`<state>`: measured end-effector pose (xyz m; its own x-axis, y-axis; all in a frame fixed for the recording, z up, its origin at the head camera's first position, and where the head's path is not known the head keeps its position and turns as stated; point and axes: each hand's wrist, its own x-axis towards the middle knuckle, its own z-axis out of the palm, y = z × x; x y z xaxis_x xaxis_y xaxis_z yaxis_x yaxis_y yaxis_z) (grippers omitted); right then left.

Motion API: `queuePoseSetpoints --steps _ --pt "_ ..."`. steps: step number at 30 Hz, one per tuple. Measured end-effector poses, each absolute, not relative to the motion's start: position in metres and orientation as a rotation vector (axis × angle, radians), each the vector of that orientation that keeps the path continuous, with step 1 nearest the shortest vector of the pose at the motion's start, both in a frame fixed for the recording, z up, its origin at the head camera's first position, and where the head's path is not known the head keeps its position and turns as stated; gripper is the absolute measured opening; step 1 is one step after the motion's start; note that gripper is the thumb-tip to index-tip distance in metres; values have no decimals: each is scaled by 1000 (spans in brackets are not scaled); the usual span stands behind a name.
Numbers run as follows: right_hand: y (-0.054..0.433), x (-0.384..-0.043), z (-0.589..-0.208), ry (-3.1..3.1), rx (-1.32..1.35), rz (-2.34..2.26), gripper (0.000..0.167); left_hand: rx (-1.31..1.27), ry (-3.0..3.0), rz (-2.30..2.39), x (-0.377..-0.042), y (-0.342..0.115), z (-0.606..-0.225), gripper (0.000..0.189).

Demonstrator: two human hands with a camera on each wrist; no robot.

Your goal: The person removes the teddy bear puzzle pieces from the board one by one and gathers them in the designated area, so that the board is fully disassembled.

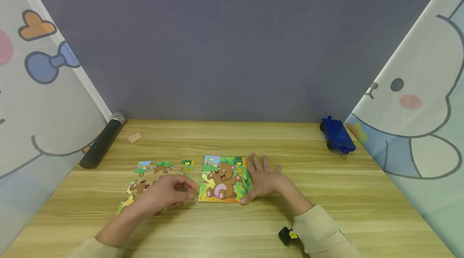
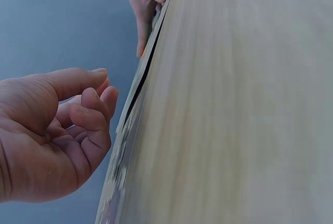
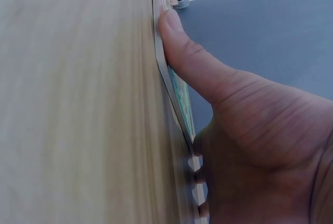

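Note:
A square bear puzzle board (image 1: 222, 179) lies on the table in the head view, showing a brown bear on green. My right hand (image 1: 262, 179) rests at its right edge with fingers spread; in the right wrist view, the thumb (image 3: 187, 47) touches the edge of the board. To the left, my left hand (image 1: 166, 193) hovers above loose puzzle pieces (image 1: 137, 186) with its fingers loosely curled. Nothing shows between those fingers in the left wrist view, where the left hand (image 2: 57, 130) is apart from the board. This hand and forearm hide part of the pieces.
A black microphone (image 1: 103, 141) lies at the table's left edge, near a small pinkish block (image 1: 134, 137). At the back right sits a blue toy cart (image 1: 338, 135). A small black object (image 1: 285, 235) lies by the right sleeve. A grey panel (image 1: 235, 48) stands behind the table.

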<state>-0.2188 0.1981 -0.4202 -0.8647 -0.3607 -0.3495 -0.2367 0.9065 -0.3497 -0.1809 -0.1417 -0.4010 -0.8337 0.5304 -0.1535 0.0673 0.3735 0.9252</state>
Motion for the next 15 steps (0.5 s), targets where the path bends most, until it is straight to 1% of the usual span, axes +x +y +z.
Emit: queuePoseSetpoints --steps 9,15 --pt "190 -211 -399 2628 -404 -382 140 558 2150 1467 -183 -114 -402 17" --pt "189 -211 -399 2637 -403 -358 139 590 2130 1468 -187 -95 -405 18"
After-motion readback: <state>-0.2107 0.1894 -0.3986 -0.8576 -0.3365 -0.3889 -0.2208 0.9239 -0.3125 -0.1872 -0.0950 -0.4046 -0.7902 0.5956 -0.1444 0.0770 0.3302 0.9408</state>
